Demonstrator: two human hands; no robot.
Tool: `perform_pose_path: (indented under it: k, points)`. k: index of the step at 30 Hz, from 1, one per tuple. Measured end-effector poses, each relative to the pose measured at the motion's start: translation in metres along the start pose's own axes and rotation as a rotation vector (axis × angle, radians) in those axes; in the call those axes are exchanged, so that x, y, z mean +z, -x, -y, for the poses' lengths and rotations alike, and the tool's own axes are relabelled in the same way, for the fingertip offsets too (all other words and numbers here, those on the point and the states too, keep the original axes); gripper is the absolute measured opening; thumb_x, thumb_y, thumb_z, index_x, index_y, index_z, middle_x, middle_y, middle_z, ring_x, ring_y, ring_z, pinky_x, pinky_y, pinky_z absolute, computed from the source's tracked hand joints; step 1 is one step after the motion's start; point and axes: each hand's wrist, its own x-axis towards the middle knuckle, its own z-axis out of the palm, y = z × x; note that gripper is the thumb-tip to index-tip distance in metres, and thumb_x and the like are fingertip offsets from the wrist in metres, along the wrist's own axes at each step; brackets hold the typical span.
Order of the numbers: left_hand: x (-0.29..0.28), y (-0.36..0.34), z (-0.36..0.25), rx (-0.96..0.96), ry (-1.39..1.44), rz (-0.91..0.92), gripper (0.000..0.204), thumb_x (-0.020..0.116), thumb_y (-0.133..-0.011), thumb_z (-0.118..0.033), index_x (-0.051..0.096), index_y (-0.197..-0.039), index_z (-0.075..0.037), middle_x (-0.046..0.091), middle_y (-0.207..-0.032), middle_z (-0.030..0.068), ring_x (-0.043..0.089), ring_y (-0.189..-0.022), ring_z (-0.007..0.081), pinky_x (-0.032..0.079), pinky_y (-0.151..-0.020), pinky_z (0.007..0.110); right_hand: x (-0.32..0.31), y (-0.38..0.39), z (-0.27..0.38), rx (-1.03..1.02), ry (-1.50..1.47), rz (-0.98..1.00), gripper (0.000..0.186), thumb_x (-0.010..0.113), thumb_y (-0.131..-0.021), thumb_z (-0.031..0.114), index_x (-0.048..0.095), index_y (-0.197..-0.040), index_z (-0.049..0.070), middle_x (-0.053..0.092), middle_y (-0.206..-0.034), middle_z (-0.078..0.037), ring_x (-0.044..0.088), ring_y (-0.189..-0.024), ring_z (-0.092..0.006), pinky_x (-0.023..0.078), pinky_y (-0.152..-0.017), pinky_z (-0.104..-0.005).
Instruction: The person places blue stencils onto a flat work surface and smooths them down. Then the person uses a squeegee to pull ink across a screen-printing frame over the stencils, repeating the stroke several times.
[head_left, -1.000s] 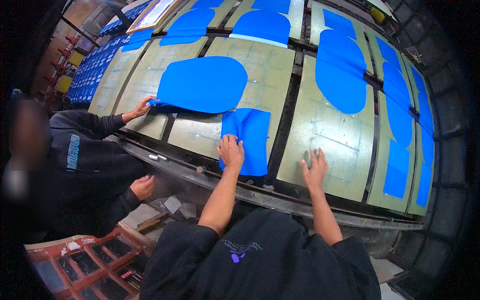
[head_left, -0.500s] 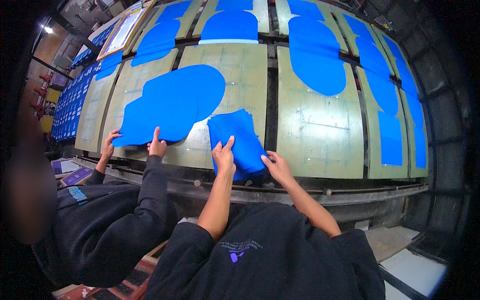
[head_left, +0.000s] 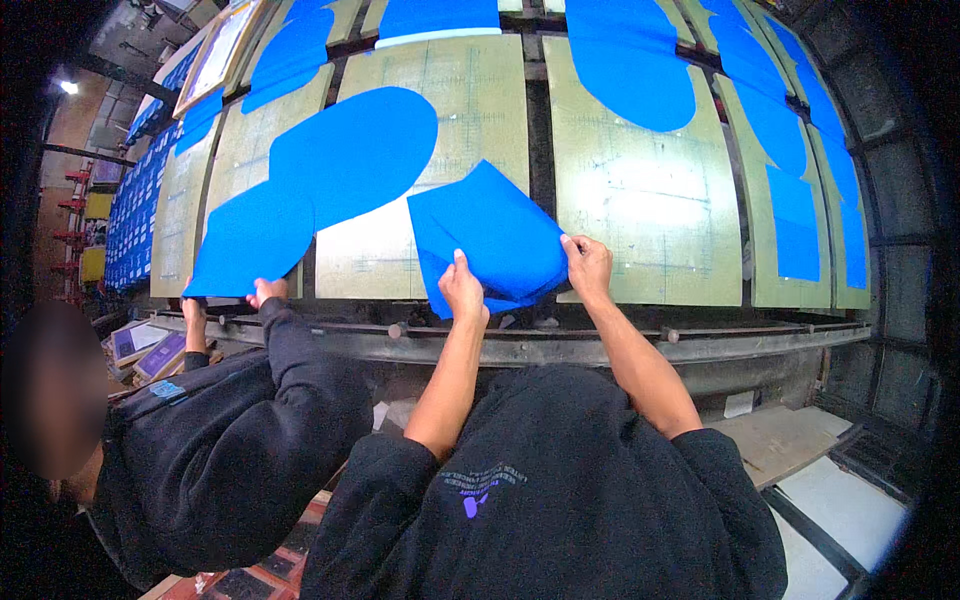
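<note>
Both my hands hold a stack of blue rectangular fabric pieces (head_left: 490, 225) over the near middle board. My left hand (head_left: 462, 290) grips the lower left part, thumb on top; my right hand (head_left: 590, 262) grips the right corner. To my left, a co-worker's hands (head_left: 268, 290) hold the near edge of a blue fabric piece (head_left: 250, 245), which overlaps a large oval blue piece (head_left: 370, 140) lying on the boards. The printing boards (head_left: 650, 220) are pale green with faint marked lines.
More blue pieces (head_left: 625, 70) lie on boards across the table. A steel rail (head_left: 680, 350) runs along the near edge. At the back left are a framed screen (head_left: 210, 50) and blue patterned material (head_left: 135, 235). The co-worker (head_left: 240, 440) stands close beside me at left.
My right hand has gone from resting open on a board to gripping the stack, which both hands have since shifted and turned. The co-worker's hands have moved left, pulling a piece off the oval one.
</note>
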Motion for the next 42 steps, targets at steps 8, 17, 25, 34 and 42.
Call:
perform_pose_path:
  k: [8,17,25,34,42]
  points:
    - [-0.001,0.004,-0.007,0.077,0.412,-0.190,0.030,0.054,-0.103,-0.023,0.060,-0.117,0.003,0.065,-0.114,0.0136,0.061,-0.099,0.0234,0.050,-0.089,0.039,-0.034,-0.030,-0.037,0.468,-0.685,-0.079,0.034,0.064,-0.098,0.033,0.069,-0.102,0.000,0.072,-0.087,-0.011,0.066,-0.071,-0.0175,0.053,-0.064,-0.0318]
    - [0.035,0.070,-0.024,0.211,0.013,0.136,0.062,0.065,-0.097,-0.035,0.042,-0.141,0.002,0.051,-0.133,0.0209,0.052,-0.120,0.0305,0.045,-0.100,0.044,-0.064,-0.045,-0.046,0.539,-0.847,0.125,0.013,0.070,-0.093,0.011,0.065,-0.101,0.003,0.068,-0.085,-0.004,0.064,-0.069,-0.0124,0.053,-0.062,-0.0261]
    - [0.176,0.080,0.013,-0.484,0.456,0.588,0.059,0.066,-0.093,-0.041,0.048,-0.138,-0.007,0.057,-0.133,0.0114,0.058,-0.116,0.0262,0.048,-0.100,0.041,-0.183,-0.082,-0.091,0.623,-0.983,0.240,0.021,0.075,-0.082,0.023,0.064,-0.096,0.011,0.064,-0.082,0.001,0.059,-0.072,-0.0138,0.048,-0.062,-0.0304]
    - [0.282,0.109,0.022,-0.173,0.400,0.319,0.035,0.071,-0.092,-0.016,0.057,-0.123,-0.007,0.064,-0.116,0.0074,0.065,-0.099,0.0231,0.057,-0.080,0.044,-0.234,-0.120,-0.104,0.498,-0.703,0.195,0.025,0.070,-0.094,0.026,0.066,-0.110,0.007,0.070,-0.098,-0.002,0.063,-0.083,-0.0109,0.053,-0.072,-0.0332]
    - [0.323,0.063,-0.075,0.201,-0.114,0.391,0.021,0.076,-0.088,-0.021,0.066,-0.091,-0.003,0.065,-0.075,0.0042,0.060,-0.056,0.0132,0.046,-0.048,0.027,-0.255,-0.248,-0.083,0.140,-0.702,0.062,0.024,0.072,-0.092,0.014,0.066,-0.111,0.000,0.072,-0.092,-0.006,0.065,-0.067,-0.0112,0.050,-0.059,-0.0242]
